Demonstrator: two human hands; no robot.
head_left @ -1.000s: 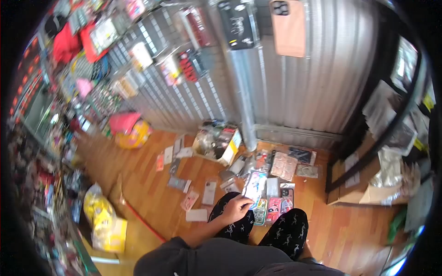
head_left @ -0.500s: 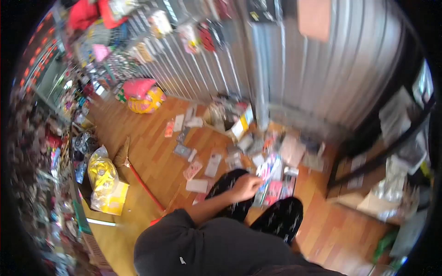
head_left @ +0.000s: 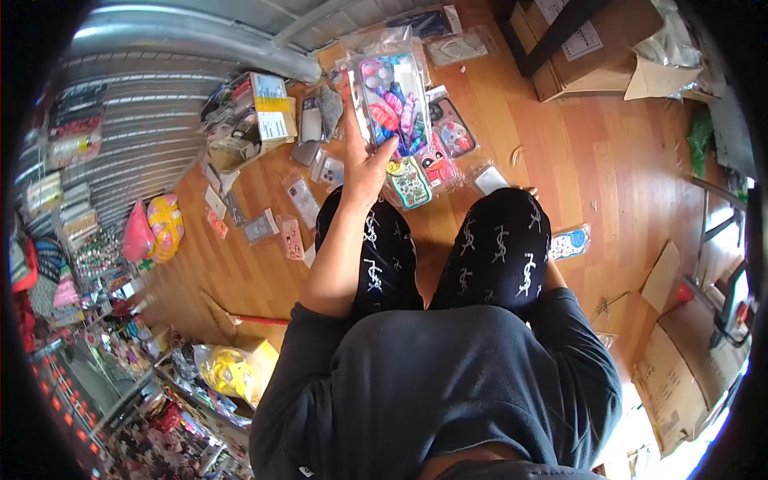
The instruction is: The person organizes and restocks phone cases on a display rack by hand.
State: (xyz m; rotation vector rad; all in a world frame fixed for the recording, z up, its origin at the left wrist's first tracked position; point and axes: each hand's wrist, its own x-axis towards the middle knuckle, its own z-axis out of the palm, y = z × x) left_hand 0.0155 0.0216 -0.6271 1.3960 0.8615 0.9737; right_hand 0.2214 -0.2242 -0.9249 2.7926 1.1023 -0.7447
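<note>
My left hand [head_left: 368, 164] grips a phone case [head_left: 392, 104] in a clear plastic sleeve, held up above the floor beyond my left knee. Its print is a colourful feather-like pattern in blue, pink and purple. Under and beside it lie more packaged cases: a green-edged one [head_left: 410, 184], a pink one with a cartoon face [head_left: 436, 166] and a dark-edged one [head_left: 454, 132]. Of my right hand [head_left: 534, 191] only a bit of the fingers shows past the right knee, near a pale case [head_left: 490, 179]; the rest is hidden.
A blue-patterned case [head_left: 570, 242] lies right of my right knee. An open carton of packets [head_left: 244, 124] stands by the ribbed metal wall. Cardboard boxes [head_left: 580, 52] are at the upper right. A broom's red handle [head_left: 264, 321] and a yellow bag [head_left: 232, 372] lie left.
My view has swung down and turned to the right. The left hand, earlier low over the pile with a colourful packet, now holds the case up in view, face showing.
</note>
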